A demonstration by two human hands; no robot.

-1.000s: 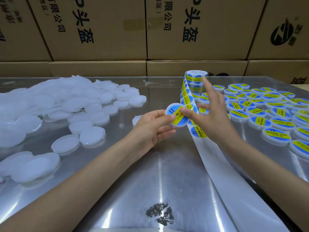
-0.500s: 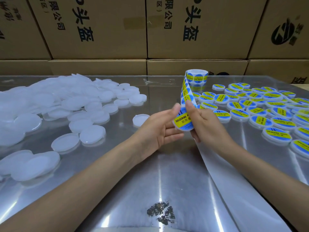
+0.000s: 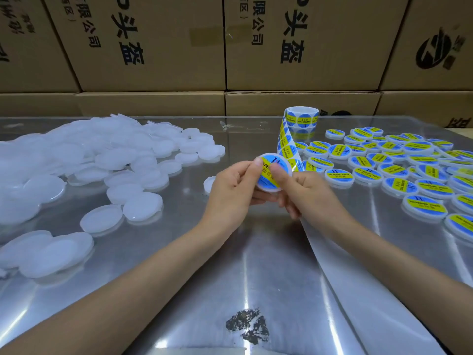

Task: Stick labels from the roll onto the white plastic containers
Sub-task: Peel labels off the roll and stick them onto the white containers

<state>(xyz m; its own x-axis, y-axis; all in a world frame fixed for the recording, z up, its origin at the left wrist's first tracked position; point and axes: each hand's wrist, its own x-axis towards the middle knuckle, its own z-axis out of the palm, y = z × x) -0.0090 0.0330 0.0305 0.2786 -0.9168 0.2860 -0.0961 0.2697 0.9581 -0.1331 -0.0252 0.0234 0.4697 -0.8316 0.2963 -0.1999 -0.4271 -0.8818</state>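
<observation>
Container, round and white, is held up over the middle of the table with a blue and yellow label across its face. The left hand pinches its left edge, thumb on the front and fingers curled behind. The right hand has its thumb pressed on the label's right half, with the other fingers curled behind or below the container; I cannot tell whether they also hold the liner.

The likeliest fault, as I judge it, is a crease or trapped bubble: if the thumb rubs down the middle only, the label's edge may lift. A skewed label is also possible, since the yellow band already sits tilted in the hands, though that may just be how the container is turned.

The liner strip rises from the roll and passes right behind the container, then trails off as bare backing toward the near right. A tug from the right hand could topple the roll or drag the strip through the labelled pile at right.

The unlabelled pile lies well apart at left, so mixing the two seems unlikely unless the finished piece is put down carelessly.
</observation>
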